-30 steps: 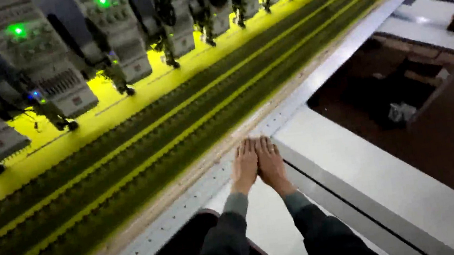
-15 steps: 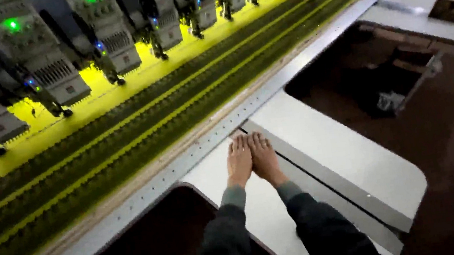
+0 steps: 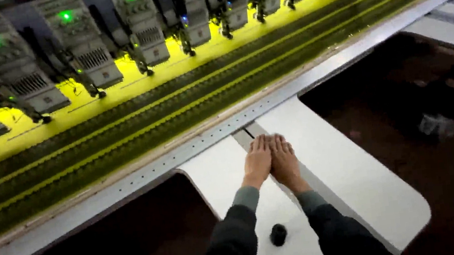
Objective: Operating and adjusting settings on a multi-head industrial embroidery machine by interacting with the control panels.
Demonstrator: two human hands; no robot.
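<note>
Both hands stayed put vs. 0.5 s earlier; only the view shifted a bit. Left hand point(image 3: 258, 161) & right hand point(image 3: 284, 159) lay flat, palms down, sides touching, fingers together, on the white tabletop point(image 3: 354, 175), just short of the yellow embroidered fabric point(image 3: 189, 100) under the embroidery machine heads point(image 3: 139, 23). Small black knob point(image 3: 277, 234) sat between the sleeves.

Setting: textile workshop, industrial embroidery floor. Evidence: row of embroidery heads point(image 3: 139, 23) with green lamps across top of frame; long yellow fabric point(image 3: 177, 102) with dark stitched bands beneath; white counter point(image 3: 348, 170) lower centre.
</note>
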